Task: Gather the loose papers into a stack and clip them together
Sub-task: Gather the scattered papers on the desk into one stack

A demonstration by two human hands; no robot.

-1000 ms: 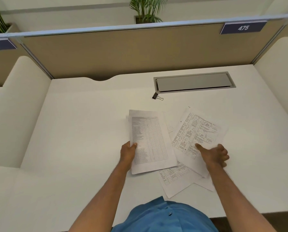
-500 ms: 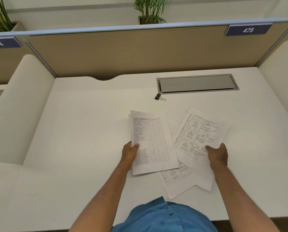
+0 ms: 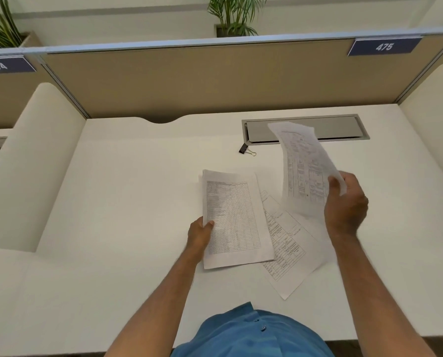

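Observation:
On the white desk (image 3: 127, 202), my left hand (image 3: 199, 233) grips the left edge of a small paper stack (image 3: 233, 217) with a printed list on top. My right hand (image 3: 345, 204) holds a single printed sheet (image 3: 304, 171) lifted off the desk, curling upward above the right side. Another sheet with a table (image 3: 284, 248) lies flat and skewed, partly under the stack. A black binder clip (image 3: 245, 149) rests on the desk beyond the papers, apart from both hands.
A grey cable tray lid (image 3: 344, 127) is set into the desk at the back right, partly hidden by the lifted sheet. A tan partition (image 3: 189, 81) with number signs closes the back. Cream side panels (image 3: 35, 163) flank the desk.
My right hand has pinched the right-hand sheet and raised it off the desk, uncovering the sheet beneath. My left hand stays on the stack's edge.

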